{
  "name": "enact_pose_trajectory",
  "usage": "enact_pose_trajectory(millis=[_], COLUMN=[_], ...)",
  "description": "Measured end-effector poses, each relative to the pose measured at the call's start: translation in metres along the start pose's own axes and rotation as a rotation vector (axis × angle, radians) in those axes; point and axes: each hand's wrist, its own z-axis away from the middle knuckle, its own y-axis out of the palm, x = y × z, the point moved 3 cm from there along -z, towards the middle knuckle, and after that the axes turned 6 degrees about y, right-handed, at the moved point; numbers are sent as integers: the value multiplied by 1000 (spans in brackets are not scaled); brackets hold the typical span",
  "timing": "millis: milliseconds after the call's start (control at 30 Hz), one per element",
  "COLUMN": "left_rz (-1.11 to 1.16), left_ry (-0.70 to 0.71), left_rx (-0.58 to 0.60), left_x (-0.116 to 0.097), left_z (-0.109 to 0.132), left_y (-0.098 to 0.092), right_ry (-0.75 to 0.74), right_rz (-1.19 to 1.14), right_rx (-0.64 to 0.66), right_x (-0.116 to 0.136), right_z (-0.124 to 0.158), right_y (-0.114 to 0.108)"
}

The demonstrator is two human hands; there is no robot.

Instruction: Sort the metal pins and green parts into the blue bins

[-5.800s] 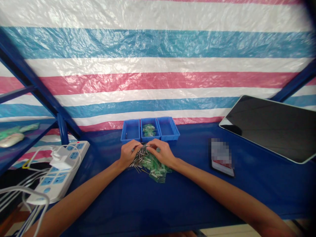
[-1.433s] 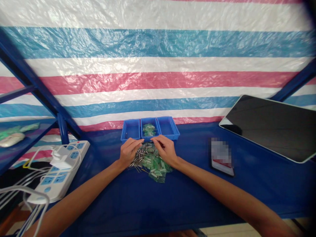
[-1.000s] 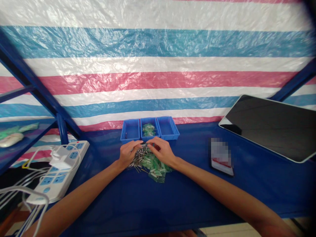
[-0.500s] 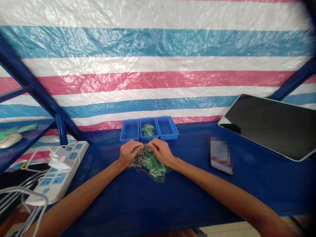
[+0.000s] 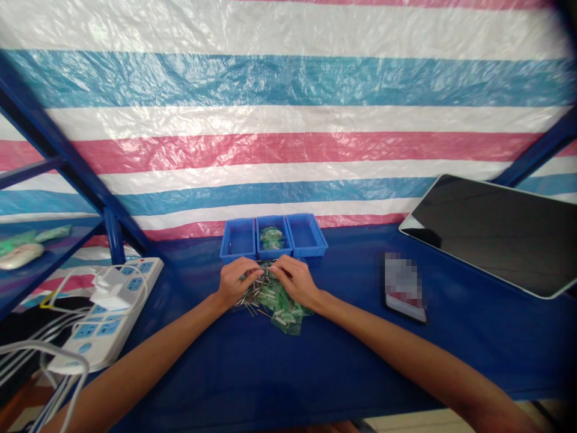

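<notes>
Metal pins point(image 5: 250, 296) lie on blue tabletop point(image 5: 270, 379) before striped sheeting point(image 5: 306, 147), left hand point(image 5: 234, 282) and right hand point(image 5: 297, 281) grips unclear.

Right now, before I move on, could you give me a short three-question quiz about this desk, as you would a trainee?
1. Which of the three blue trays holds green packets: left, middle or right?
2. True or false: the phone lies inside one of the trays.
3. Fill in: the loose metal rods on the table lie nearer the ____ hand.

Key:
1. Middle.
2. False; it lies on the blue table, to the right of the right hand.
3. Left.
</notes>
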Motion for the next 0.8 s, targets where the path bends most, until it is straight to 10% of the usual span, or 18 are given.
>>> enact_pose_trajectory(millis=[433, 567, 800], left_rz=[-89, -384, -427], left_ry=[45, -163, -406], left_rx=[-134, -321, -266], left_x=[-4, 9, 21], left_z=[3, 0, -6], left_y=[-4, -15, -15], right_ry=[105, 124, 102], right_rz=[132, 125, 170], right_rx=[92, 90, 53], right_x=[-7, -5, -5], right_z=[0, 0, -3], right_y=[6, 4, 3])
